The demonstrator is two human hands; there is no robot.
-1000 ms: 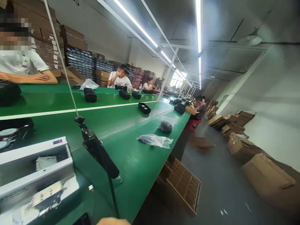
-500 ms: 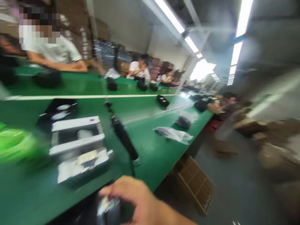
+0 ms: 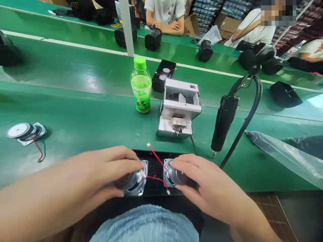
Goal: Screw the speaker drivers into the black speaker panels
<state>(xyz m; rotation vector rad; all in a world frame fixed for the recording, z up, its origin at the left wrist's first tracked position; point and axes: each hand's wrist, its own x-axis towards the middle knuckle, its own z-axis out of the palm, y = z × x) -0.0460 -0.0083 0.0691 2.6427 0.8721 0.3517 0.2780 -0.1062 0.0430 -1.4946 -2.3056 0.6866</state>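
My left hand [image 3: 118,171] is closed around a round speaker driver [image 3: 138,183] with a square metal frame. Its mate, a second speaker driver [image 3: 169,173], is gripped by my right hand [image 3: 194,174]. Both drivers are at a black panel [image 3: 153,190] at the bench's near edge, magnets upward; whether they are fully seated I cannot tell. Red wires [image 3: 157,179] with small white plugs trail from them across the panel's middle. Another speaker driver [image 3: 27,131] lies loose on the green bench at the left.
A white screw feeder [image 3: 180,107] stands beyond the panel, beside a green drink bottle [image 3: 140,85]. An electric screwdriver [image 3: 224,122] hangs at the right, near a plastic bag [image 3: 287,154]. Behind the feeder lies another black box [image 3: 164,74]. Co-workers sit across the bench.
My view has swung left and down onto the panel. Both hands now show on the two drivers; earlier only one hand was in view, blurred, at a driver.
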